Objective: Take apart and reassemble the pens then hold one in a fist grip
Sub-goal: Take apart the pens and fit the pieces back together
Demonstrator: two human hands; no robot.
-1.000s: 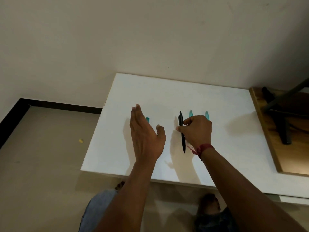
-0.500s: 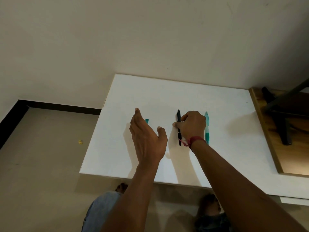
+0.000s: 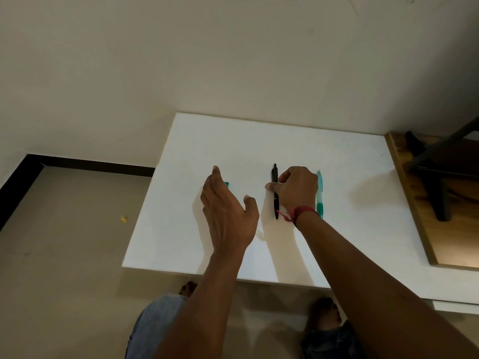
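A black pen (image 3: 275, 193) lies lengthwise on the white table (image 3: 350, 203), and my right hand (image 3: 295, 190) pinches its middle with thumb and fingers, a red thread around the wrist. A teal pen (image 3: 319, 193) lies parallel just right of that hand. My left hand (image 3: 228, 213) hovers flat and open over the table's left half, fingers pointing away. A small teal tip (image 3: 227, 184) shows past its fingers; the rest of that item is hidden by the hand.
A wooden desk (image 3: 420, 229) with a black metal stand (image 3: 435, 177) adjoins the table on the right. A beige wall rises behind. Tan floor lies to the left with a small yellow scrap (image 3: 124, 218). My knees show below the table's near edge.
My right hand slid the black pen slightly left and away on the table, uncovering the whole teal pen to its right. The left hand stayed hovering in nearly the same spot.
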